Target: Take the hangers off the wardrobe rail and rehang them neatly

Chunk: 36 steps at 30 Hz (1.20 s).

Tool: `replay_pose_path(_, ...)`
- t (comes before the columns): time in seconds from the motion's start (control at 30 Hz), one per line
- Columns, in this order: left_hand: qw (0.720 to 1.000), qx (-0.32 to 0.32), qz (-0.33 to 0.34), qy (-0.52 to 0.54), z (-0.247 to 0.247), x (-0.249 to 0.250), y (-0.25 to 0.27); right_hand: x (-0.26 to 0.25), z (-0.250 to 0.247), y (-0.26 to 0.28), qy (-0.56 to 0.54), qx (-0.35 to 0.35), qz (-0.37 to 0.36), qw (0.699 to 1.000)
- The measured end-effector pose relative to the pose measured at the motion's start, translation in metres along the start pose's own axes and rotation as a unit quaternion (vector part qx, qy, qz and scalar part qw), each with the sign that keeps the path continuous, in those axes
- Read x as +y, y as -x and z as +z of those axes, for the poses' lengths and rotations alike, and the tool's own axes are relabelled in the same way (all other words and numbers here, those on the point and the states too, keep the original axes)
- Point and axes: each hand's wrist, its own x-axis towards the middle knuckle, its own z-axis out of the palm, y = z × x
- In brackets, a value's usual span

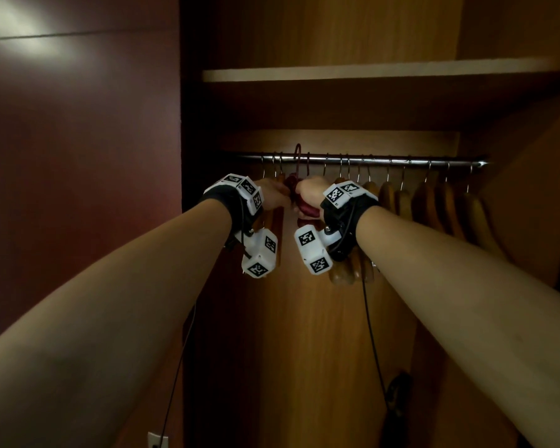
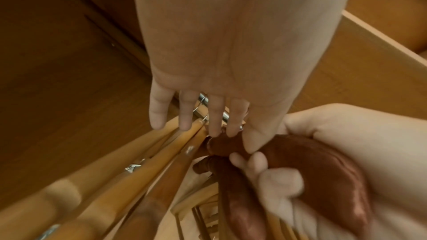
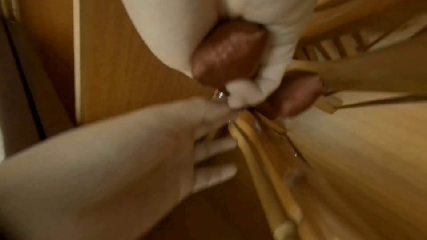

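A chrome rail [image 1: 385, 160] crosses the wardrobe with several wooden hangers [image 1: 427, 205] hooked on it. My right hand [image 1: 311, 192] grips a dark red padded hanger [image 1: 304, 205], and its hook [image 1: 297, 156] stands just above the rail. The right wrist view shows my fingers [image 3: 242, 90] curled round the satin padding [image 3: 228, 56]. A second maroon padded piece [image 3: 295, 96] lies beside it. My left hand [image 2: 240, 140] has straight fingers [image 2: 215, 127] resting on the tops of the left wooden hangers [image 2: 138, 171], and its thumb touches the padded hanger [image 2: 323, 161].
A shelf [image 1: 369, 72] runs above the rail. The wardrobe's left side wall [image 1: 191, 156] is close to my left hand. More wooden hangers [image 1: 472, 215] fill the rail to the right. Cables [image 1: 372, 334] hang from both wrist cameras.
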Motion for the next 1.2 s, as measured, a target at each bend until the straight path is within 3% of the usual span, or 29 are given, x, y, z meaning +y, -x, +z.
replay_pose_path(0.2,0.999,-0.014,-0.011,0.028,-0.006,0.003,-0.006,0.002,0.002,-0.005,-0.001,0.059,-0.051,0.997)
replay_pose_path(0.3,0.997,-0.023,-0.017,0.065,-0.008,0.002,-0.008,-0.006,-0.005,-0.005,-0.029,0.057,-0.004,0.998)
replay_pose_path(0.4,0.997,-0.026,-0.017,0.072,-0.008,-0.003,-0.01,-0.01,-0.003,-0.009,0.03,0.004,-0.005,1.0)
replay_pose_path(0.63,0.996,-0.042,-0.022,0.076,-0.002,-0.023,-0.016,-0.003,0.011,-0.009,0.146,-0.005,0.009,0.989)
replay_pose_path(0.8,0.994,-0.049,-0.015,0.093,-0.003,-0.037,-0.013,0.009,0.019,-0.012,0.245,0.048,-0.019,0.968)
replay_pose_path(0.93,0.992,-0.045,0.008,0.119,-0.007,-0.045,-0.011,0.012,0.005,0.01,0.267,0.015,-0.065,0.961)
replay_pose_path(1.07,0.986,-0.036,0.043,0.16,-0.013,-0.053,-0.009,0.01,0.007,0.022,0.347,0.061,-0.048,0.935)
replay_pose_path(1.2,0.978,-0.036,0.072,0.191,-0.017,-0.059,0.004,0.013,0.009,0.036,0.361,0.076,-0.034,0.929)
